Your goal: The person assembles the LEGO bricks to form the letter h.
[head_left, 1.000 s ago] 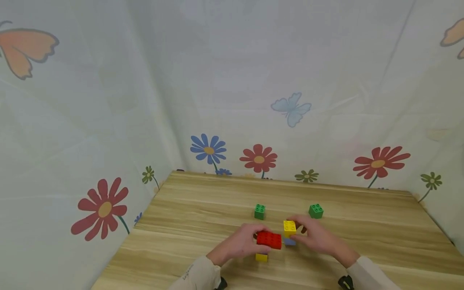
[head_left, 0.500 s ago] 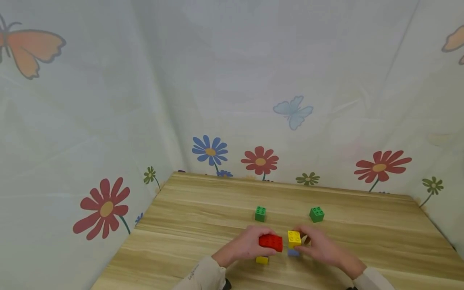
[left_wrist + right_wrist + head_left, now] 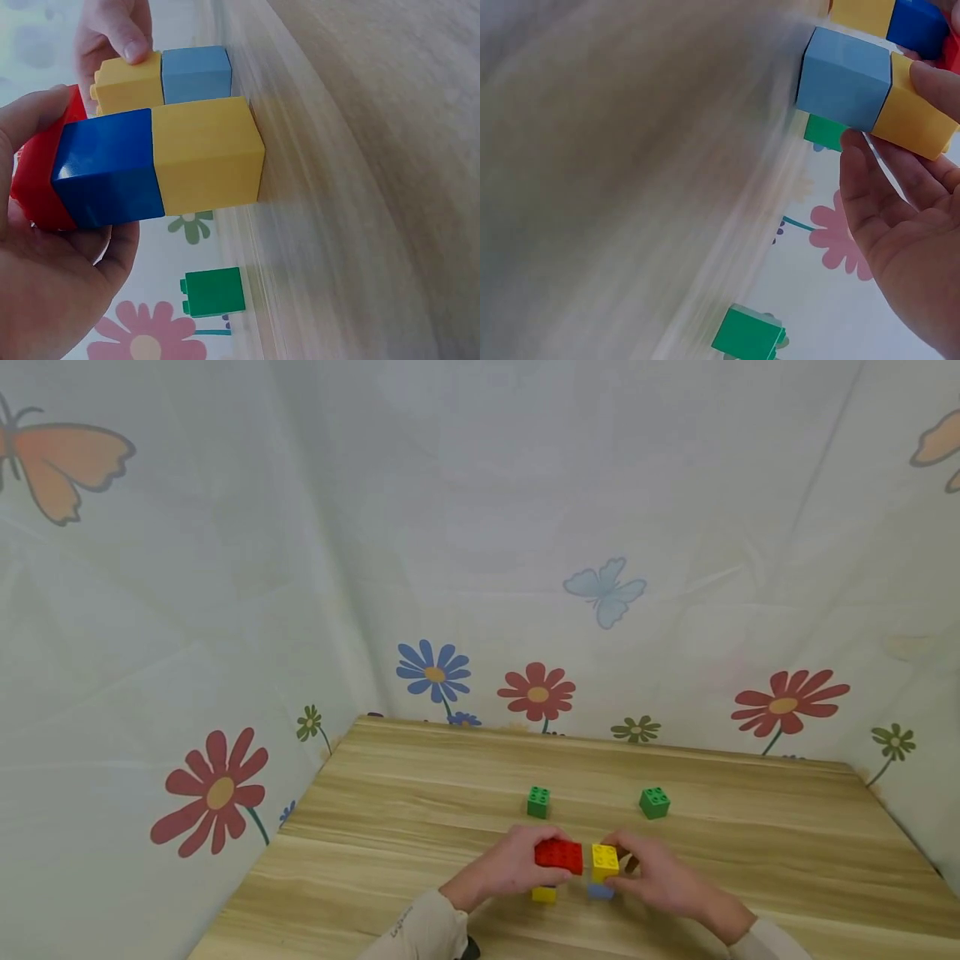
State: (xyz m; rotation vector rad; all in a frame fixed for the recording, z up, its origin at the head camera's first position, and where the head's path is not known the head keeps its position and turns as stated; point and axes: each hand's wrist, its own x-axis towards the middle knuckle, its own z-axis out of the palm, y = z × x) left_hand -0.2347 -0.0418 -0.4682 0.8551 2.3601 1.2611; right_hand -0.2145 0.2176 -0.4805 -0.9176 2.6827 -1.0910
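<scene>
My left hand [image 3: 516, 860] grips a long red building brick [image 3: 558, 856] between thumb and fingers. In the left wrist view, that brick tops a stack, with a dark blue brick [image 3: 109, 169] under it and a yellow brick [image 3: 208, 155] at the bottom by the table. To the right, my right hand [image 3: 657, 875] pinches a square yellow brick [image 3: 604, 862]. It sits on a light blue brick [image 3: 845, 76], whose base is at the tabletop. The two stacks stand side by side, a narrow gap between the red brick and the right-hand yellow one.
Farther back on the wooden table [image 3: 420, 777] stand two green bricks, one on the left [image 3: 538, 802] and one on the right [image 3: 654, 803]. A white cloth backdrop [image 3: 480, 527] printed with flowers and butterflies rises behind and to the left of the table.
The right hand's yellow brick has come down onto the light blue one and now sits slightly nearer me. The left hand still holds the red brick, and the camera view has shifted a little.
</scene>
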